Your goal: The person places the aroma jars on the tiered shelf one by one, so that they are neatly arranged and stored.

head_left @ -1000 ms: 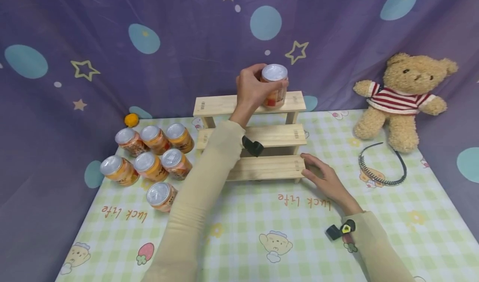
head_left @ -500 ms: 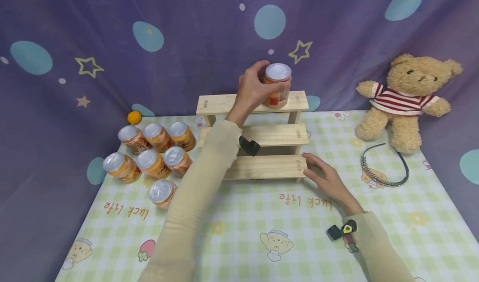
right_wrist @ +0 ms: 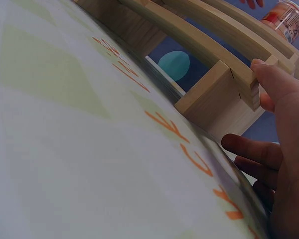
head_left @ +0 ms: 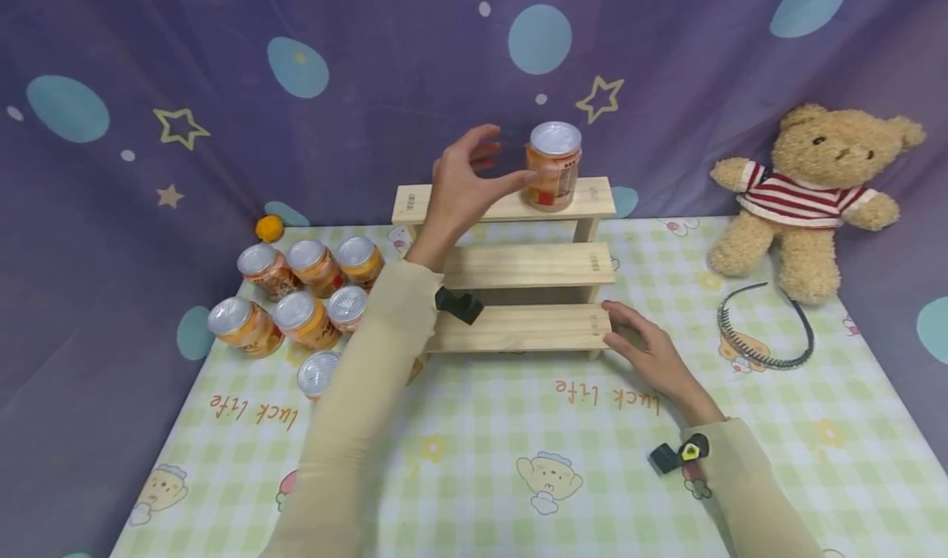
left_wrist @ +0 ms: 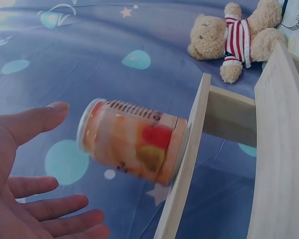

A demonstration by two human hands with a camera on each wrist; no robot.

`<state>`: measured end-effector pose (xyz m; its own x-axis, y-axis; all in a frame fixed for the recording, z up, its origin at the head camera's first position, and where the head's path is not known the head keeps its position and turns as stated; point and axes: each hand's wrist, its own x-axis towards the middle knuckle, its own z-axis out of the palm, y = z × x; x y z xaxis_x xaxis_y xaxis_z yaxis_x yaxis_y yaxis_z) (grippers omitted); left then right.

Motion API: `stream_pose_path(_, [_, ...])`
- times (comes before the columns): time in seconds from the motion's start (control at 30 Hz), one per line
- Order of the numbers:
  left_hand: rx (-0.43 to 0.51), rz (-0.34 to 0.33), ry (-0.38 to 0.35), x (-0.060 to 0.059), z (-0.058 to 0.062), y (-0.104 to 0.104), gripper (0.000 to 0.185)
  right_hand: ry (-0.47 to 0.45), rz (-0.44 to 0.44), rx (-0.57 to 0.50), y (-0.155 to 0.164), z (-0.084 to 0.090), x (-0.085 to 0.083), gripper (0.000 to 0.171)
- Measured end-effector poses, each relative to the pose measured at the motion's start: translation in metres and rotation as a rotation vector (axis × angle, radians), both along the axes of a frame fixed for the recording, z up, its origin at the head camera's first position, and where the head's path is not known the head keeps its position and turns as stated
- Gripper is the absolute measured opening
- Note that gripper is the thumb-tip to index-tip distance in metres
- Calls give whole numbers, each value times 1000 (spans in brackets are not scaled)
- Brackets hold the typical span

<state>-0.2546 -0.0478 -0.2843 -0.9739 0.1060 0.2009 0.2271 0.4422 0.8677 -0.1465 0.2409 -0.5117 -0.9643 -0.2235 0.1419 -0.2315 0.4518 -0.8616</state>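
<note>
A can (head_left: 554,171) with a silver lid and an orange label stands upright on the top board of a three-step wooden rack (head_left: 518,266), right of its middle. My left hand (head_left: 467,183) is just left of the can, fingers spread and thumb pointing toward it. In the left wrist view a gap shows between the hand (left_wrist: 35,174) and the can (left_wrist: 134,142). At the rack's lower right end is my right hand (head_left: 655,360). Its thumb touches the end of the bottom board in the right wrist view, the other fingers loosely extended beside it.
Several similar cans (head_left: 296,311) stand in rows at the left, partly hidden by the left sleeve. A small orange ball (head_left: 269,228) lies behind them. On the right are a teddy bear (head_left: 807,204) and a black headband (head_left: 803,352). A purple curtain (head_left: 370,64) hangs behind the table.
My left hand has let go of the can and drawn back to the left, its fingers spreading. The can stays on the top board. My right hand keeps its place at the rack.
</note>
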Motion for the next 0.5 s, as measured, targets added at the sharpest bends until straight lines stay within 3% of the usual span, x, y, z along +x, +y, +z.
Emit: stream_pose_path(0.5, [63, 22, 62, 36, -16, -54, 71, -14, 1, 17, 1, 0, 0, 52])
